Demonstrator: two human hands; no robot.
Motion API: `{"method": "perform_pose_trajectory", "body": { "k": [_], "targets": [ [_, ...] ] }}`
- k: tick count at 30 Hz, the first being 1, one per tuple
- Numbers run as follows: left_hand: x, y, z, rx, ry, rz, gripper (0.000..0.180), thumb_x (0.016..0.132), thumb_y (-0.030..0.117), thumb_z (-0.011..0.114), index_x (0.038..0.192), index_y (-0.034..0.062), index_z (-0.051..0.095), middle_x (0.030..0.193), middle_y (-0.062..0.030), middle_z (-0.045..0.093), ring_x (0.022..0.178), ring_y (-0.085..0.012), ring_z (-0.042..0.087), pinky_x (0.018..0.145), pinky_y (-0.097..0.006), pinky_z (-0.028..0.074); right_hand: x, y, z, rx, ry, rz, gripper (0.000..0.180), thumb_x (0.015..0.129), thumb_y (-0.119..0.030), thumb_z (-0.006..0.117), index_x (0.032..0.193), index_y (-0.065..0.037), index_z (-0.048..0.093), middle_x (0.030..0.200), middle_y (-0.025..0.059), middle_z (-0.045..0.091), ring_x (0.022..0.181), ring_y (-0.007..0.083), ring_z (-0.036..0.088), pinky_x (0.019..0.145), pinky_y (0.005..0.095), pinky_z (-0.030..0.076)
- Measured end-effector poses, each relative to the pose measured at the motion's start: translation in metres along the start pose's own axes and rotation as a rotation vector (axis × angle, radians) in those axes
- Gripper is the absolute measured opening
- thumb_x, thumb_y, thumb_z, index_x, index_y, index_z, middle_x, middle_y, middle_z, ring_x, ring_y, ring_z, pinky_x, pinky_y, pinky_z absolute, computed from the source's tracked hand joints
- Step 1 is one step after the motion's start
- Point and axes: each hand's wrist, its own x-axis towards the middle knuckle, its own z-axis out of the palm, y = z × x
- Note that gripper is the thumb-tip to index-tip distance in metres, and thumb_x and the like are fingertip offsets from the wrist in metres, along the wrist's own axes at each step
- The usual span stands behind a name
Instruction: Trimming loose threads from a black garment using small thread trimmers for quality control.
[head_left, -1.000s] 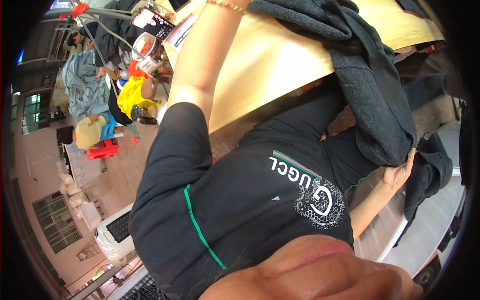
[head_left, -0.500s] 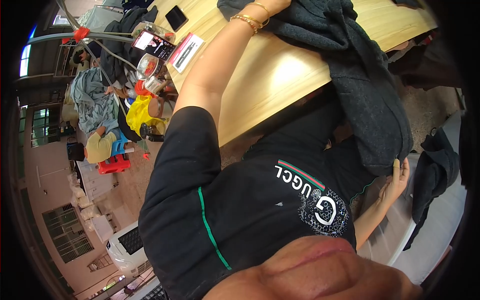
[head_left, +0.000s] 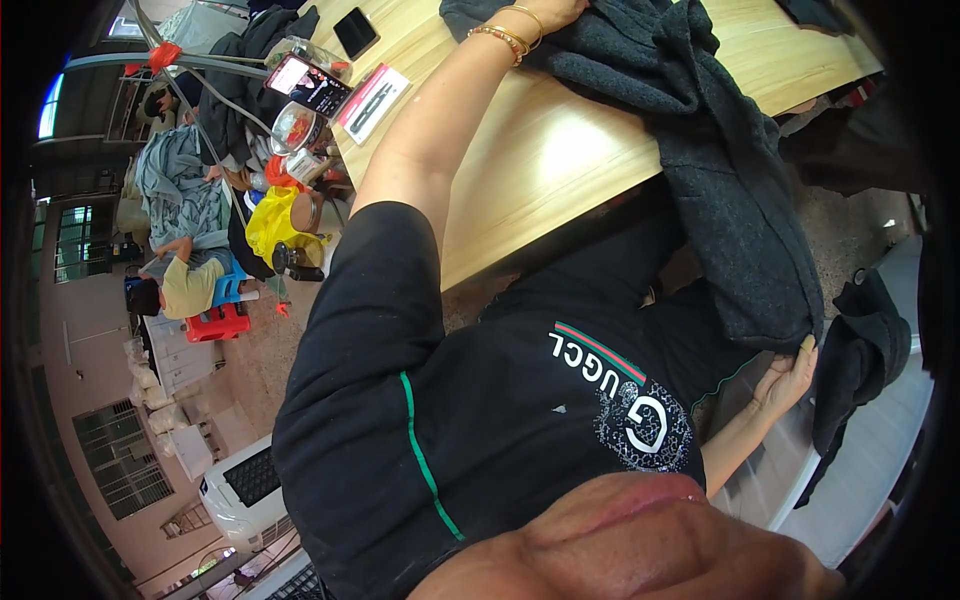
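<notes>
A dark grey, thick woollen garment [head_left: 735,215] lies bunched over the table's far side. One long tube-shaped part, like a sleeve or a leg, hangs over the table edge toward my lap. At its lower outer corner my right hand [head_left: 785,380] pinches the hem between thumb and fingers. My left hand [head_left: 555,12], with bracelets [head_left: 505,38] at the wrist, rests against the bunched cloth at the top of the picture. Its fingers are cut off by the upper edge, so their grip is hidden.
On the wooden table [head_left: 500,200] lie a dark phone [head_left: 355,33] and a flat white-and-red package [head_left: 374,104]. A lit phone [head_left: 308,86] stands left. Another dark cloth [head_left: 860,350] drapes over a pale surface at right. A seated person [head_left: 190,285] handles cloth at far left.
My right thumb has moved slightly down and right, now at the very corner of the hem. The hanging part of the garment has shifted slightly. My left hand is almost where it was.
</notes>
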Motion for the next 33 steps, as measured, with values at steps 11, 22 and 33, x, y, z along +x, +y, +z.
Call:
{"method": "perform_pose_trajectory", "body": {
  "k": [11, 22, 33],
  "targets": [
    [-0.009, 0.114, -0.126, -1.431, 0.032, -0.111, 0.024, 0.093, 0.021, 0.065, 0.082, -0.0004, 0.066, 0.069, -0.0001, 0.06, 0.065, -0.0067, 0.051, 0.057, -0.025, 0.042, 0.062, -0.136, 0.083, -0.1, 0.353, -0.289, 0.045, 0.1, -0.023, 0.055, 0.133, 0.007, 0.052, 0.129, 0.0184, 0.061, 0.117, 0.0312, 0.059, 0.105, 0.0426, 0.045],
    [-0.126, 0.255, -0.106, -1.191, 0.104, 0.017, 0.029, 0.083, 0.031, 0.07, 0.087, 0.0023, 0.068, 0.087, -0.013, 0.066, 0.086, -0.0322, 0.066, 0.073, -0.041, 0.052, -0.034, -0.081, 0.241, -1.377, -1.233, -0.7, 0.029, 0.081, 0.009, 0.06, 0.109, 0.001, 0.064, 0.099, 0.0195, 0.062, 0.088, 0.0383, 0.065, 0.076, 0.0361, 0.053],
    [-0.129, 0.247, -0.104, -1.549, -0.173, -0.049, 0.03, 0.089, 0.027, 0.064, 0.097, -0.0018, 0.069, 0.088, -0.0171, 0.069, 0.083, -0.0301, 0.068, 0.074, -0.038, 0.051, -0.021, -0.066, 0.213, -1.189, -0.925, -0.971, 0.03, 0.077, 0.015, 0.068, 0.106, 0.005, 0.068, 0.095, 0.0162, 0.064, 0.085, 0.0268, 0.066, 0.077, 0.0316, 0.053]
  ]
}}
